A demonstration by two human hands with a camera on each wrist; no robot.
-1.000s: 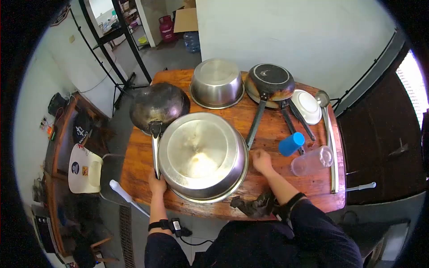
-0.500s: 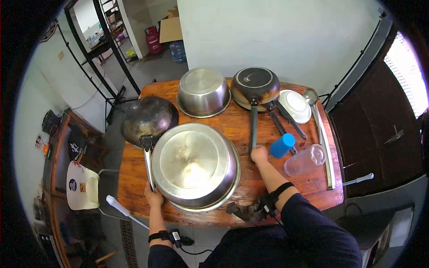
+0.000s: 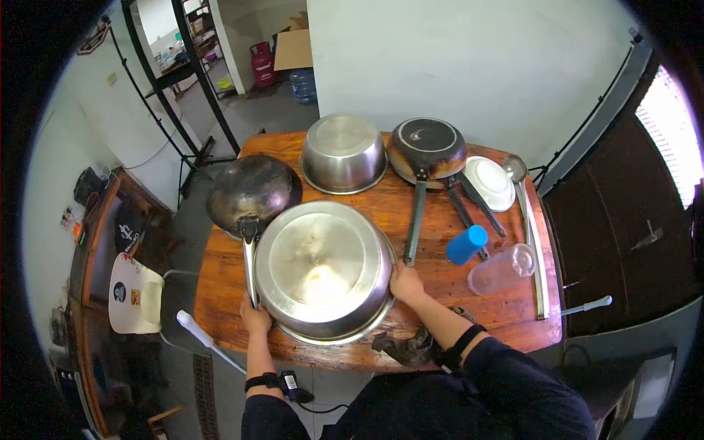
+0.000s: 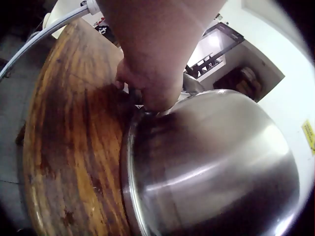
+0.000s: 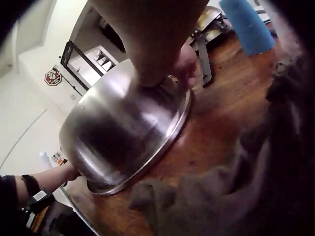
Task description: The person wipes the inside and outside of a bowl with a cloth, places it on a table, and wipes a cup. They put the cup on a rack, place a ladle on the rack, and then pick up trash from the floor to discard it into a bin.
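A large upturned steel basin (image 3: 319,257) lies on the wooden table, its side filling much of both wrist views. Left of it is an upturned dark wok (image 3: 253,189), its metal handle (image 3: 248,268) running down beside the basin. My left hand (image 3: 256,320) grips the handle's end against the basin's rim; the palm (image 4: 152,88) hides most of this contact. On the basin's opposite side, my right hand (image 3: 408,283) holds the lower edge, with its fingers (image 5: 188,69) showing past the rim.
Behind stand a smaller upturned steel pot (image 3: 344,152) and upturned pans (image 3: 427,149). To the right are a white bowl (image 3: 490,183), a blue cup (image 3: 467,245), a clear plastic container (image 3: 502,270) and a long ladle (image 3: 516,170). Dark cloth (image 3: 407,347) lies at the front edge.
My right hand has come away from the end of the black pan handle and moved left to the basin's rim. My left hand has stayed beside the basin.
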